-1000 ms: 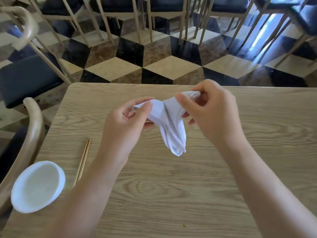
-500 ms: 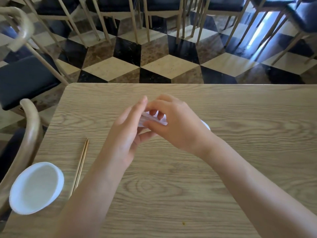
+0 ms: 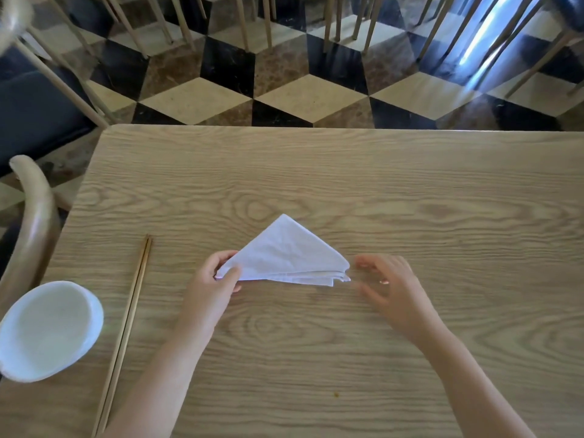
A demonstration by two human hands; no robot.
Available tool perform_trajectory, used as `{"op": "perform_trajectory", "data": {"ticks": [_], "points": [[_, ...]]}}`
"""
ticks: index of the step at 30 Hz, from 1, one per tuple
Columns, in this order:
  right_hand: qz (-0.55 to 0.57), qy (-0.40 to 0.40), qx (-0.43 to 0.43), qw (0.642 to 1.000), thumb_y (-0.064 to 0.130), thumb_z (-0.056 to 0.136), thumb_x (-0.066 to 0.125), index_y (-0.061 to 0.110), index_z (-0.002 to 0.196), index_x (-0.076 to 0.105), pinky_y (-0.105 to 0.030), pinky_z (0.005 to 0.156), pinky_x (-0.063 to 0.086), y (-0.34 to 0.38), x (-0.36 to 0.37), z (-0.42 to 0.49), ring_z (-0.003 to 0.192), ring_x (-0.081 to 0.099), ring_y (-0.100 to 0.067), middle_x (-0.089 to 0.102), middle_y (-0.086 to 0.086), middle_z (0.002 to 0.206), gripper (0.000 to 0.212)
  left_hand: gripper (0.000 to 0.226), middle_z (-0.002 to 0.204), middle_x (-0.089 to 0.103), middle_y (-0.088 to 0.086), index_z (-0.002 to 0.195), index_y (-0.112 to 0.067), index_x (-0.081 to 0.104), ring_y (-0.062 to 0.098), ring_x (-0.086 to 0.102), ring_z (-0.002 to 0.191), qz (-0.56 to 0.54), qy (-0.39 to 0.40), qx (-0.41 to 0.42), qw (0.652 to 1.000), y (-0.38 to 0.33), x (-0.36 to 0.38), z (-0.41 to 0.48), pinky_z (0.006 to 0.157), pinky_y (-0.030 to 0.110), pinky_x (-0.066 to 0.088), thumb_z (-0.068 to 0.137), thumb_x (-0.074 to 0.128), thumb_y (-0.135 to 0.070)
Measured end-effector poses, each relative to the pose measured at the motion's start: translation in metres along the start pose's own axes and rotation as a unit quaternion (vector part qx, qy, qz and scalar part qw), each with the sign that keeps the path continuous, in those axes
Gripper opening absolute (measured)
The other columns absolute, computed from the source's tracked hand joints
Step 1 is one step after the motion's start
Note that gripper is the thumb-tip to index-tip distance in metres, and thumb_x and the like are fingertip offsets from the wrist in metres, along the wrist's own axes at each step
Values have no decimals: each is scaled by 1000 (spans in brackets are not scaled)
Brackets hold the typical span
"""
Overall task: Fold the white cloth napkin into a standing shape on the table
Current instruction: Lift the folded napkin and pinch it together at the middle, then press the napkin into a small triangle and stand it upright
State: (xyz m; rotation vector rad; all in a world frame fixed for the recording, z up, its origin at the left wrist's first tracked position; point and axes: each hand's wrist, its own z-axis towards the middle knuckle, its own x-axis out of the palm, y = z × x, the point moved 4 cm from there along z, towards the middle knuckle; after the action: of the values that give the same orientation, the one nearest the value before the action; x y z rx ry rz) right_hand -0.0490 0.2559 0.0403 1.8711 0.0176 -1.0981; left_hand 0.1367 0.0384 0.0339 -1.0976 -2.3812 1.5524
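The white cloth napkin [image 3: 286, 256] lies on the wooden table [image 3: 347, 172] as a folded triangle, its tip pointing away from me and its layered long edge toward me. My left hand [image 3: 218, 279] pinches the napkin's left corner between thumb and fingers. My right hand [image 3: 387, 286] hovers just right of the napkin's right corner, fingers spread and curled, holding nothing and slightly blurred.
A pair of wooden chopsticks [image 3: 126, 330] lies left of my left arm. A white bowl [image 3: 47, 330] sits at the table's left edge. A curved chair back [image 3: 34, 226] stands beside the table. More chairs stand on the chequered floor beyond the far edge.
The napkin went from hanging bunched between both hands to lying on the table as a triangle. My right hand has let go and moved to the right; the left keeps its corner.
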Motion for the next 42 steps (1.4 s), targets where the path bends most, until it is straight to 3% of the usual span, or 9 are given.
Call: {"op": "perform_trajectory", "data": {"ticks": [5,8,15,21,23,26,29,35,42], "points": [[-13,-5,-49,999,20,75,75,20,102,62,-19,86,36,6,18,12,97,40,-15,54,10,98,30,15,94,62,-16,85,-36,59,1,58,83,56,-3,57,997,-5,2,14,64,24,50,85,61,-21],[-20,-16,-48,999,16,67,81,13,86,63,-34,84,40,5,24,17,89,42,-21,52,4,88,26,20,94,62,-16,88,-36,60,1,58,83,85,10,81,993,-5,2,19,57,19,46,86,58,-16],[-47,-108,-47,992,18,63,84,13,73,63,-35,78,33,1,22,15,83,43,-18,50,8,78,23,23,90,65,-15,93,-34,61,8,61,88,108,-31,107,988,1,2,7,69,26,46,84,58,-13],[-55,-122,-55,989,11,71,78,15,80,66,-32,76,27,1,28,2,83,41,-16,55,10,83,15,23,95,61,-25,93,-46,56,-1,57,92,239,120,69,961,-37,23,30,74,21,43,72,63,-50],[-48,-118,-57,990,10,71,78,15,80,66,-32,76,27,1,27,3,83,41,-17,53,11,83,16,30,96,61,-23,102,-39,57,-6,55,89,243,185,66,950,-54,38,43,68,16,39,76,67,-50],[-57,-112,-58,990,14,71,79,17,80,67,-32,78,28,-1,24,3,83,42,-17,51,13,82,16,26,77,57,-10,94,-21,61,10,51,69,304,259,94,912,-73,50,51,63,24,36,79,67,-42],[-66,-112,-52,990,22,73,78,23,85,68,-27,80,22,-5,17,-1,87,42,-16,54,12,86,16,14,80,60,-11,88,-23,57,7,53,73,235,314,168,904,-86,51,36,70,24,40,80,67,-27],[-70,-143,-69,985,34,83,61,26,97,67,-27,85,25,-1,-2,5,90,40,-14,52,11,92,17,22,98,68,-10,98,-36,57,4,63,84,171,272,359,876,-84,44,-11,69,15,46,83,61,-21],[-75,-103,-46,991,17,83,68,22,97,69,-32,87,30,-1,11,15,92,43,-22,59,3,93,15,29,76,65,-2,110,-31,56,11,54,69,310,199,277,888,-34,42,9,60,13,38,85,63,-16]]}}
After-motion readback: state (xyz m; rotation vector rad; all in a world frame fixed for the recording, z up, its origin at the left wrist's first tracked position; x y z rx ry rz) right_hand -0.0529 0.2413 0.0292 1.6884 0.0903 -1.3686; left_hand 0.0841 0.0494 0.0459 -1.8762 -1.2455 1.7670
